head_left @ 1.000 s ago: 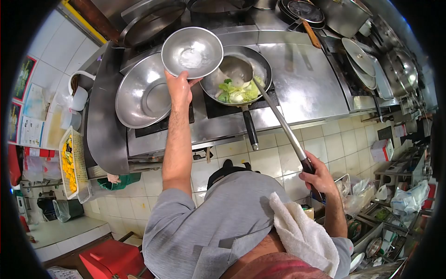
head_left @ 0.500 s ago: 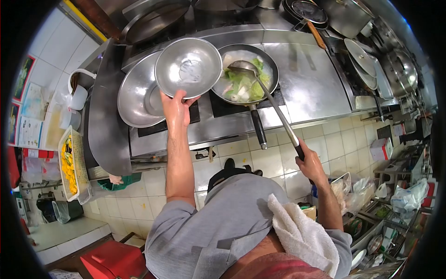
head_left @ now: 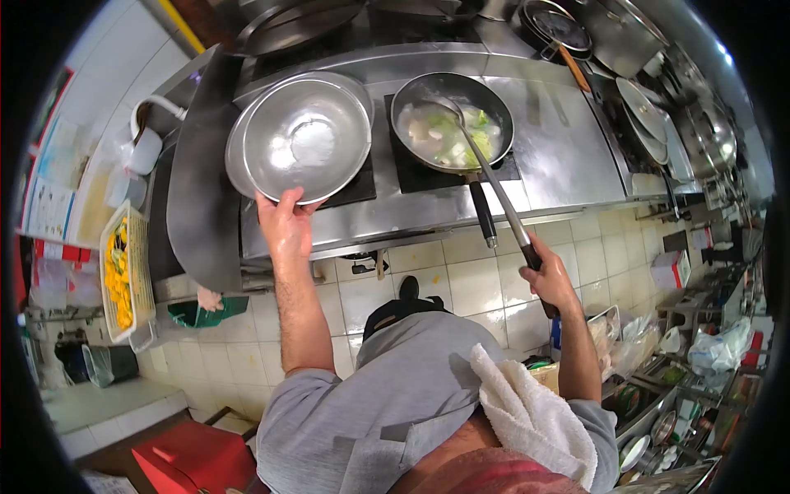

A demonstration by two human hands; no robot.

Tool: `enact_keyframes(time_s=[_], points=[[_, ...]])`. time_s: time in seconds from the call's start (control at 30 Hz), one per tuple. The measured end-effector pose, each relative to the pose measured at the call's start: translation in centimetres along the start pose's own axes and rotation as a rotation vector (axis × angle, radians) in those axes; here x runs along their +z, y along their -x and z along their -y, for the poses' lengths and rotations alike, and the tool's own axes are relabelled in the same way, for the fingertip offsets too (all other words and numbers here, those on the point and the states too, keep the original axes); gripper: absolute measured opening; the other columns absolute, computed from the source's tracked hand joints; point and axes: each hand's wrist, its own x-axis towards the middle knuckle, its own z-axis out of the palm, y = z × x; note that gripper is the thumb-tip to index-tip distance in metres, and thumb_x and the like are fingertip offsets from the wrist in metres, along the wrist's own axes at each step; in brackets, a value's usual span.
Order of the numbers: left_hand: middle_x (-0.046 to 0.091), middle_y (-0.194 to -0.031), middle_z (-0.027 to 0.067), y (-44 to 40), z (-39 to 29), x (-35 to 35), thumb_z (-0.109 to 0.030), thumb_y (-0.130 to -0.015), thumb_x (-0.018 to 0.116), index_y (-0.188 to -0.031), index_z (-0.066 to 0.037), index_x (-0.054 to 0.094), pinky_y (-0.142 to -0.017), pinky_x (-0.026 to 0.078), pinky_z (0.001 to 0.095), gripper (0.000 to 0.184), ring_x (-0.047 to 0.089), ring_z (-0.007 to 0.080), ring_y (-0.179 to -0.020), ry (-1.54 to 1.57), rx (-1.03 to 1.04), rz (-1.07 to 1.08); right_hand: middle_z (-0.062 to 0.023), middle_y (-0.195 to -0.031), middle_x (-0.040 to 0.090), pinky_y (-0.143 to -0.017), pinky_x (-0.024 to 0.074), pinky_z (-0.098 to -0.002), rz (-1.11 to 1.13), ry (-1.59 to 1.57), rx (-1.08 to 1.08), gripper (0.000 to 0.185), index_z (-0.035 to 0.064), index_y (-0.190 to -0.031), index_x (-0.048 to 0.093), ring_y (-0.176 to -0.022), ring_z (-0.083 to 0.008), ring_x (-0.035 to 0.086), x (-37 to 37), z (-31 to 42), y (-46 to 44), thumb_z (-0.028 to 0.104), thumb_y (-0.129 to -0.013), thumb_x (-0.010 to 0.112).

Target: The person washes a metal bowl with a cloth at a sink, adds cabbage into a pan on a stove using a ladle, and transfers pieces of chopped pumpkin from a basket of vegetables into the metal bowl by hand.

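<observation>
Left hand [head_left: 285,230] fingers clamped on metal bowl [head_left: 317,144], right hand [head_left: 555,278] wrapped round ladle [head_left: 499,186]. Leafy greens [head_left: 480,150] already in frying pan [head_left: 487,94], can't tell if cooked tbh.

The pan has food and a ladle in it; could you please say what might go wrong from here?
The ladle dips into the pan, so stirring might splash the liquid. The handle juts over the stove's edge and could get knocked. The left hand holds the bowl at one side; it might slip.
</observation>
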Motion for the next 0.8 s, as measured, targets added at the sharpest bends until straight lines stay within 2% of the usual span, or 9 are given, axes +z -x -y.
enact_keyframes(time_s=[0.13,0.27,0.43,0.5,0.53,0.6,0.63,0.7,0.8], points=[[0.048,-0.111,0.014,2.6,-3.3,-4.4,0.005,-0.071,0.05,-0.12,-0.004,0.037,-0.07,0.055,0.0423,0.051,0.055,0.0253,-0.093,-0.053,0.087,-0.101,-0.0032,-0.058,0.046,-0.042,0.0372,-0.0257,-0.04,0.155,-0.075,0.064,0.0076,-0.131,0.036,-0.044,-0.0095,0.043,-1.1,-1.6,3.9,-0.001,-0.072,0.058],[0.047,-0.111,0.0129,5.6,-7.1,-8.5,0.003,-0.072,0.052,-0.122,-0.006,0.036,-0.074,0.053,0.0446,0.053,0.053,0.0263,-0.094,-0.103,0.171,-0.213,0.001,-0.058,0.043,-0.039,0.0336,-0.0229,-0.055,-0.04,0.051,0.064,0.0099,-0.13,0.039,-0.043,-0.0061,0.039,-0.2,-1.8,6.7,-0.006,-0.07,0.054],[0.044,-0.118,0.0136,7.7,-11.5,-11.7,0.007,-0.07,0.051,-0.125,-0.007,0.035,-0.079,0.049,0.0459,0.059,0.051,0.0282,-0.1,-0.093,0.299,-0.311,-0.0004,-0.061,0.044,-0.038,0.0335,-0.0238,-0.04,0.012,-0.002,0.062,0.0079,-0.129,0.039,-0.043,-0.0059,0.041,0.0,-2.4,6.1,-0.004,-0.07,0.054],[0.044,-0.118,0.0146,8.1,-12.6,-12.9,0.008,-0.07,0.05,-0.126,-0.006,0.034,-0.08,0.049,0.0466,0.06,0.052,0.0294,-0.098,-0.081,0.34,-0.333,-0.0126,-0.065,0.054,-0.046,0.0421,-0.0334,-0.106,0.173,-0.065,0.059,0.0049,-0.128,0.037,-0.049,-0.0206,0.052,0.5,-2.7,5.1,-0.001,-0.071,0.053],[0.044,-0.118,0.0146,8.1,-13.1,-14.1,0.008,-0.07,0.05,-0.126,-0.006,0.034,-0.08,0.049,0.0466,0.06,0.052,0.0294,-0.098,-0.077,0.342,-0.336,-0.0126,-0.065,0.054,-0.046,0.0421,-0.0334,-0.106,0.176,-0.069,0.059,0.0049,-0.128,0.037,-0.049,-0.0206,0.052,1.2,-3.1,4.2,-0.001,-0.071,0.053],[0.041,-0.12,0.0151,7.6,-13.5,-16.4,0.009,-0.072,0.046,-0.128,-0.008,0.031,-0.076,0.052,0.047,0.06,0.05,0.0299,-0.1,-0.072,0.372,-0.363,-0.022,-0.08,0.058,-0.058,0.0449,-0.0427,-0.321,0.458,-0.312,0.062,0.0054,-0.13,0.034,-0.068,-0.0354,0.058,2.8,-3.7,2.4,0.0,-0.071,0.055],[0.041,-0.12,0.0151,7.6,-13.7,-17.1,0.009,-0.072,0.046,-0.128,-0.008,0.031,-0.076,0.052,0.047,0.06,0.05,0.0299,-0.1,-0.071,0.372,-0.368,-0.022,-0.08,0.058,-0.058,0.0449,-0.0427,-0.317,0.461,-0.313,0.062,0.0054,-0.13,0.034,-0.068,-0.0354,0.058,3.4,-3.2,1.7,0.0,-0.071,0.055],[0.041,-0.12,0.0157,7.3,-14.3,-18.7,0.01,-0.072,0.046,-0.127,-0.008,0.031,-0.076,0.052,0.0468,0.06,0.051,0.0311,-0.1,-0.058,0.378,-0.385,-0.0248,-0.09,0.058,-0.069,0.0434,-0.0469,-0.383,0.502,-0.241,0.066,0.0067,-0.131,0.03,-0.086,-0.0424,0.054,5.1,-1.4,0.0,0.0,-0.071,0.057],[0.041,-0.122,0.0163,6.1,-15.1,-22.2,0.01,-0.07,0.047,-0.128,-0.009,0.03,-0.074,0.053,0.0462,0.064,0.053,0.0322,-0.098,-0.052,0.376,-0.398,-0.0248,-0.098,0.057,-0.073,0.044,-0.0443,-0.437,0.53,-0.348,0.069,0.0109,-0.132,0.032,-0.09,-0.0406,0.055,5.9,-1.9,-3.3,-0.004,-0.068,0.052]])
